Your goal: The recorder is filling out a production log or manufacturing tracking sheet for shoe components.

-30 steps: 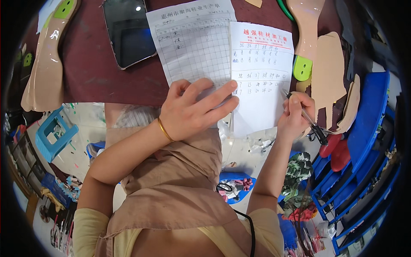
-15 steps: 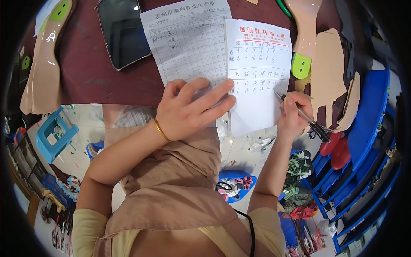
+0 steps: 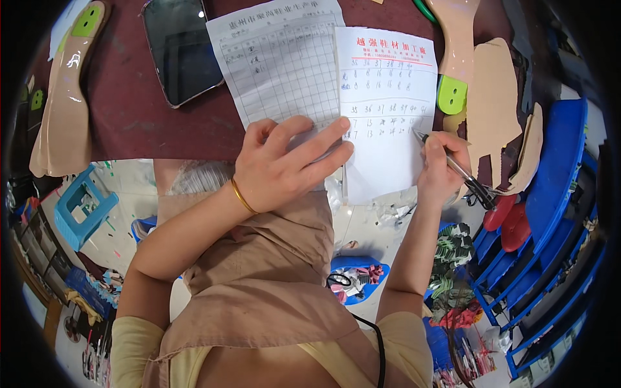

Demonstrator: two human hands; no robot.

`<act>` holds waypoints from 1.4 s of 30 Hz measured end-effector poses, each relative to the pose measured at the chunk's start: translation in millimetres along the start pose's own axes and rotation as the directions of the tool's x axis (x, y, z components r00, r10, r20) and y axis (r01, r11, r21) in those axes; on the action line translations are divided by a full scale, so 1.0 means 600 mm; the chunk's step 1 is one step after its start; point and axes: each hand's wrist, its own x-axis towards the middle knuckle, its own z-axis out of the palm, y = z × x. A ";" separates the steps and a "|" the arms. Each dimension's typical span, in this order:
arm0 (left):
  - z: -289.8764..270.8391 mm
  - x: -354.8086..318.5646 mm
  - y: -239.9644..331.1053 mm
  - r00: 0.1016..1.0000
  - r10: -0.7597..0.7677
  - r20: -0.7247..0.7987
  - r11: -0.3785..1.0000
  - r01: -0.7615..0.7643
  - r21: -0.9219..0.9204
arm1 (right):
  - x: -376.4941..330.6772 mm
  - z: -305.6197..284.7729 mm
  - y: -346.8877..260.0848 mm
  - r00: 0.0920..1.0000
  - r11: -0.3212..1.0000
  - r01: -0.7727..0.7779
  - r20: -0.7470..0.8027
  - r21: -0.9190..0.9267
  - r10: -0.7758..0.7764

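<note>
A black-and-clear pen [image 3: 467, 176] is pinched in my right hand [image 3: 443, 165], its tip on the right part of a white notepad [image 3: 388, 165] with a red printed heading and handwritten rows. My left hand [image 3: 288, 158], fingers spread and a gold bangle on its wrist, lies flat across the pad's left edge and the lower part of a printed grid form [image 3: 278, 71]. The pad overlaps the form's right side and hangs over the table's near edge. What lies under my left palm is hidden.
A dark phone [image 3: 182, 48] lies left of the form on the maroon table [image 3: 142, 123]. Shoe lasts [image 3: 71, 97] stand at the left, another last [image 3: 456, 45] at the right beside tan cut pieces [image 3: 491, 103]. Below are a blue stool [image 3: 81, 207], a blue bin [image 3: 362, 297] and a blue rack [image 3: 550, 194].
The pen tip has moved slightly left and up on the pad, and a fresh mark shows at the end of the lowest row. My left hand stays in place.
</note>
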 end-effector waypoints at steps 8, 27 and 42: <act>0.000 -0.001 0.000 1.000 0.000 0.009 1.000 0.000 -0.002 | 0.003 0.001 0.001 0.992 0.990 0.123 0.028 -0.073 -0.121; 0.001 -0.001 0.000 1.000 0.001 0.002 1.000 -0.001 -0.006 | 0.000 -0.001 0.010 0.991 0.997 -0.006 -0.132 0.078 0.016; 0.000 -0.007 0.002 0.997 0.019 -0.072 1.000 -0.019 0.010 | 0.022 0.006 0.001 0.895 0.837 0.099 -0.416 0.538 0.162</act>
